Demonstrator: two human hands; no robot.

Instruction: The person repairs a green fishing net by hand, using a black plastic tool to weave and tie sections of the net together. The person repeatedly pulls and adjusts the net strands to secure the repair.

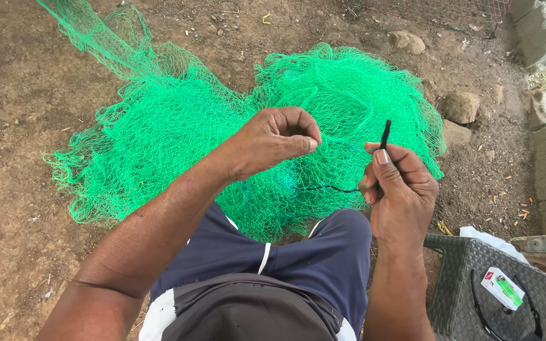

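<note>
Pinching a black netting needle [385, 134] upright in my right hand [399, 189], fingers closed round it, I hold green mesh between my left hand's [272, 142] curled fingers. The green net [178, 120] lies heaped on the dirt ground [14, 82] beyond my knees; a woven stool [456, 278] stands right of it.

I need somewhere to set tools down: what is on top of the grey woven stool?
On the stool lie a small white and green box and a thin black loop; the frame edge hides its far corner.
</note>
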